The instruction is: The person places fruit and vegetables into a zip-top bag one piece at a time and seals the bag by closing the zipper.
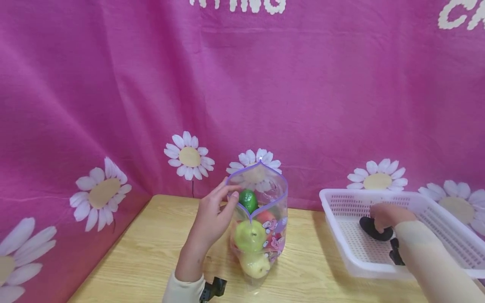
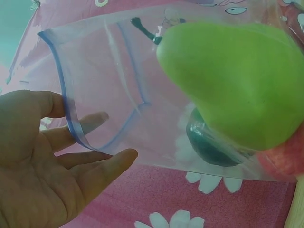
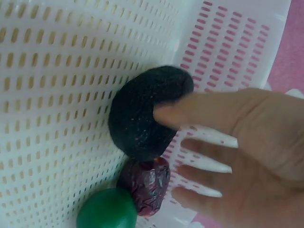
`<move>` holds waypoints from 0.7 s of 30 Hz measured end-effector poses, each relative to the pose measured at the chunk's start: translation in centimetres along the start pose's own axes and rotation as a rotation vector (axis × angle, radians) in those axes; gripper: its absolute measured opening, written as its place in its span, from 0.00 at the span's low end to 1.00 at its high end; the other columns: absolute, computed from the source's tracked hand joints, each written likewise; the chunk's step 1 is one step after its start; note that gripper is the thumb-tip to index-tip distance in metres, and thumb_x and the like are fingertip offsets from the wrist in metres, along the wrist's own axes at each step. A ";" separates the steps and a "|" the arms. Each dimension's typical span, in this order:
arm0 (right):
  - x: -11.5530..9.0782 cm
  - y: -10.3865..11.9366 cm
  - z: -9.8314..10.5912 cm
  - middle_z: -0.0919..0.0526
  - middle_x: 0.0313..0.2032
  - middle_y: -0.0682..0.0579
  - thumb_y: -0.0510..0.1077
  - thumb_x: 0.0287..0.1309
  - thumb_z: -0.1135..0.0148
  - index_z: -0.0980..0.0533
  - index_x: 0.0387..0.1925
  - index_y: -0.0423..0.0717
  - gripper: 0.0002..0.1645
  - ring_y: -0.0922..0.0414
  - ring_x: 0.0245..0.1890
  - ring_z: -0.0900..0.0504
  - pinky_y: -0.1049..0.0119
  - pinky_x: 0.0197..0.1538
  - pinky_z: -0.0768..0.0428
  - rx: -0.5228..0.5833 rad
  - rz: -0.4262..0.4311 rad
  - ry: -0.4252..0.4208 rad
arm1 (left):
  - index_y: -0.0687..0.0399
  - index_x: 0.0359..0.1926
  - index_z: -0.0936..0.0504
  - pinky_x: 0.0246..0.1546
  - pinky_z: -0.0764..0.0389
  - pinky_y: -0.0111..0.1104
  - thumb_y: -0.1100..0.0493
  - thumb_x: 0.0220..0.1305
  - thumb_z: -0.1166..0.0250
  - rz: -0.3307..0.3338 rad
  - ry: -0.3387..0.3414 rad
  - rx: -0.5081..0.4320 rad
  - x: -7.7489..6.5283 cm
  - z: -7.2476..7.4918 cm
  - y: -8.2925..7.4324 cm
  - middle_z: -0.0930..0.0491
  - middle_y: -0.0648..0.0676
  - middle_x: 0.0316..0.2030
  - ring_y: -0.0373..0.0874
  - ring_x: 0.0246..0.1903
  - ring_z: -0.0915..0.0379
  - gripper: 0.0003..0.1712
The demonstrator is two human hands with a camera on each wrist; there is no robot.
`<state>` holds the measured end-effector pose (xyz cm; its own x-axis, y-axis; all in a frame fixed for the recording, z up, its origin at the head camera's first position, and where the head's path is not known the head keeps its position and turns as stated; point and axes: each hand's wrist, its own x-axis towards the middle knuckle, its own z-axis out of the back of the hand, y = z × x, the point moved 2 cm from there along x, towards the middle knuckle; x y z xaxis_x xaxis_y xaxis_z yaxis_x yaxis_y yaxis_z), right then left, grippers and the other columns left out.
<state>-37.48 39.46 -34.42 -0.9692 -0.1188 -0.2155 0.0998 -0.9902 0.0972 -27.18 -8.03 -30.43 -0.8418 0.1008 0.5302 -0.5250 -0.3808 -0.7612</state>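
We see the left hand with its fingers loosely spread and only slightly bent, resting at the left side of the mouth of a clear bag; the bag's purple rim passes among the fingers, and one fingertip shows through the plastic. The right hand is down in a white basket, its fingers fairly straight and set apart rather than wrapped around anything; one blurred digit reaches across the face of a dark fruit, and we cannot tell how firmly it touches. That fruit is nearly black, rounded, with a rough, pitted skin, and it lies in the basket with a wrinkled dark red fruit just below it in the right wrist view and a smooth green round piece beside that. The bag stands upright on the wooden desk, left of the basket, its mouth wide and pointed at front and back, with pink cartoon figures printed on its side. Through the plastic we make out a yellow-green pear at the front, a paler yellow fruit under it, a dark green fruit behind and a red one partly hidden. Behind the desk we see a magenta cloth with white daisies.
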 end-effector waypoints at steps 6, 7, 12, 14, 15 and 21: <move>0.4 -0.8 -0.9 0.22 0.34 0.49 0.36 0.38 0.27 0.19 0.38 0.42 0.19 0.54 0.30 0.24 0.61 0.31 0.24 0.011 0.135 0.070 | 0.58 0.56 0.16 0.52 0.17 0.45 0.58 0.75 0.42 -0.012 0.004 0.025 0.0 -0.2 -0.1 0.35 0.61 0.73 0.54 0.58 0.23 0.16; 0.4 -0.9 -1.1 0.23 0.36 0.48 0.35 0.40 0.28 0.19 0.41 0.40 0.21 0.54 0.30 0.25 0.63 0.31 0.24 0.047 0.136 0.089 | 0.58 0.56 0.16 0.52 0.17 0.44 0.58 0.75 0.42 -0.012 0.007 0.025 0.1 -0.2 -0.1 0.35 0.61 0.73 0.52 0.55 0.22 0.16; -0.1 -1.0 -1.2 0.24 0.42 0.39 0.34 0.45 0.27 0.22 0.54 0.37 0.30 0.51 0.32 0.22 0.58 0.31 0.19 0.111 0.083 0.145 | 0.58 0.57 0.17 0.53 0.18 0.43 0.58 0.75 0.42 -0.014 0.018 0.020 0.1 -0.4 -0.3 0.37 0.61 0.74 0.47 0.46 0.23 0.16; -0.3 -1.0 -1.1 0.24 0.44 0.37 0.36 0.45 0.24 0.23 0.56 0.37 0.33 0.50 0.33 0.21 0.55 0.30 0.17 0.130 0.043 0.160 | 0.58 0.57 0.17 0.53 0.18 0.43 0.59 0.75 0.42 -0.013 0.018 0.019 0.0 -0.4 -0.3 0.37 0.61 0.74 0.46 0.45 0.24 0.16; -0.4 -1.1 -1.1 0.24 0.45 0.36 0.37 0.45 0.23 0.23 0.56 0.38 0.33 0.49 0.33 0.20 0.54 0.30 0.16 0.130 0.030 0.167 | 0.58 0.57 0.17 0.53 0.18 0.43 0.59 0.75 0.42 -0.012 0.016 0.020 0.0 -0.4 -0.4 0.37 0.61 0.74 0.46 0.45 0.24 0.16; -0.6 -1.0 -0.9 0.20 0.43 0.40 0.40 0.47 0.22 0.23 0.57 0.37 0.34 0.49 0.35 0.18 0.53 0.30 0.16 0.169 0.018 0.194 | 0.58 0.57 0.17 0.53 0.17 0.42 0.59 0.75 0.42 -0.014 0.020 0.020 -0.1 -0.2 -0.5 0.36 0.61 0.74 0.44 0.40 0.26 0.16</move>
<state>-36.83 40.50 -35.28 -0.9048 -0.1644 -0.3929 0.0621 -0.9636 0.2601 -26.87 -7.63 -30.22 -0.8370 0.1243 0.5329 -0.5341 -0.3973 -0.7462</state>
